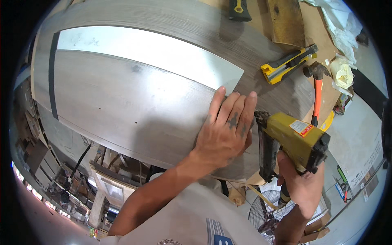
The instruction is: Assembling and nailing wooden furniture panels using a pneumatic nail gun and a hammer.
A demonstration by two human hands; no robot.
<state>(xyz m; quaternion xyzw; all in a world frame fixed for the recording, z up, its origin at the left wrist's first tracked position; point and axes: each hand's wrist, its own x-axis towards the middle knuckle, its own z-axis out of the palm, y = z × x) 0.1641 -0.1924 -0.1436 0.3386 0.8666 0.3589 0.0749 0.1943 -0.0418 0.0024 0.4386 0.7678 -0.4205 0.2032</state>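
Observation:
A long grey wood-look panel [102,90] with a dark strip on its left end lies before me. Along its far side runs a pale, glossy white strip [143,43]. My left hand [228,122] rests on the panel's right end, its fingers stretched toward the white strip's corner and its thumb mostly hidden. My right hand [300,179] is wrapped round the handle of an olive-yellow nail gun [296,134], a hose at its grip. The gun's dark nose is close beside my left fingers; whether it touches the panel I cannot tell.
A yellow-and-black utility knife [288,63], a claw hammer [317,90] with an orange handle and a brown wood block [286,22] lie at the far right. A dark-handled tool [239,10] is at the top. A fan [265,216] stands below the worktop.

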